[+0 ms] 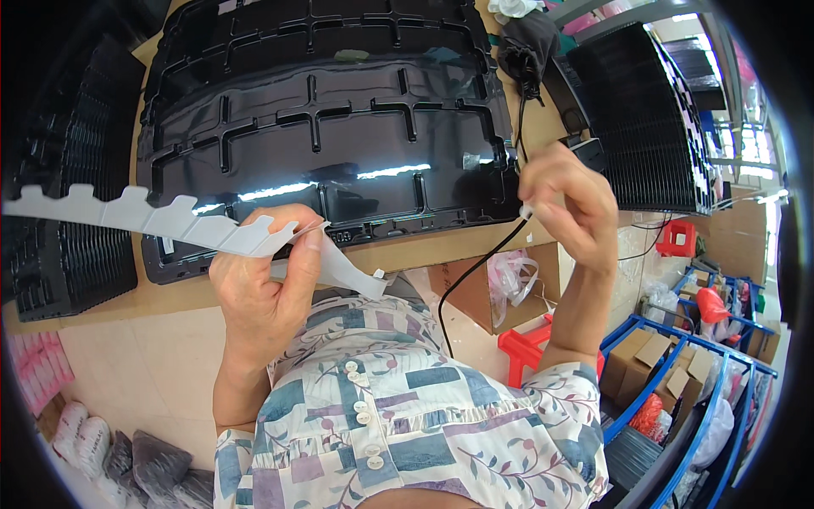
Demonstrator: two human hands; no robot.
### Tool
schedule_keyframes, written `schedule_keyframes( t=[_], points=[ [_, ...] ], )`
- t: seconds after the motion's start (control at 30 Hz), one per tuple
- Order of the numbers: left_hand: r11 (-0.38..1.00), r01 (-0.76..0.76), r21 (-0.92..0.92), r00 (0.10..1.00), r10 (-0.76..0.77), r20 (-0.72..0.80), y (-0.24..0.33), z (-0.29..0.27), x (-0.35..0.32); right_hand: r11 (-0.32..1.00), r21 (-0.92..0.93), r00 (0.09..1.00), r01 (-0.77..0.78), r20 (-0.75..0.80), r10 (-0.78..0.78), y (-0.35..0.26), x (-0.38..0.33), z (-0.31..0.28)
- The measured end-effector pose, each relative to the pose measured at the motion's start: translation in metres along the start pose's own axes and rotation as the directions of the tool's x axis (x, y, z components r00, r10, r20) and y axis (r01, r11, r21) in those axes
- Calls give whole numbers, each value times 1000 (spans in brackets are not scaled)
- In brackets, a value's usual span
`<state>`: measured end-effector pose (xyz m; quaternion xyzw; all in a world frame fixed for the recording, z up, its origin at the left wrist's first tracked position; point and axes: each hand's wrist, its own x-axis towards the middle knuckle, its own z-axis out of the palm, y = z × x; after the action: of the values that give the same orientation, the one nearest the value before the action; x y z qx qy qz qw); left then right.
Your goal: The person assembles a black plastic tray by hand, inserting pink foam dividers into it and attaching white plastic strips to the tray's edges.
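My left hand (270,284) grips a long white plastic strip (161,219) with a notched, toothed upper edge. The strip runs from the far left across to a short end (352,273) below my thumb. My right hand (566,204) is raised to the right, its fingers pinched on a small white piece (526,211) at the end of a thin black cable (475,267) that hangs down toward my lap. Both hands are held in front of a large glossy black moulded tray (339,127) lying on the wooden table.
Stacks of black trays stand at the left (72,170) and at the right (649,119). A dark cloth pouch (526,42) lies on the table's far right. Below right are a cardboard box (475,284), red stools (530,348), and blue racks (678,382) with boxes.
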<state>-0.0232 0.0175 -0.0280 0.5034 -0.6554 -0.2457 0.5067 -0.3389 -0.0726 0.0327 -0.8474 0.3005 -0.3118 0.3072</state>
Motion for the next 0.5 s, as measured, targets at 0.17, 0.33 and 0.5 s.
schedule_keyframes(
  t=[0.17,0.33,0.5],
  points=[
    [980,38,-195,997,-50,-56,0,-1,-3,845,338,847,-415,-195,494,-12,-112,-6],
    [921,-159,-355,987,158,-32,8,-35,-26,600,98,564,-794,-251,787,22,-236,10],
    [794,404,-455,873,-483,-67,-8,-101,-92,558,-421,697,-715,-364,618,6,-193,15]
  ],
)
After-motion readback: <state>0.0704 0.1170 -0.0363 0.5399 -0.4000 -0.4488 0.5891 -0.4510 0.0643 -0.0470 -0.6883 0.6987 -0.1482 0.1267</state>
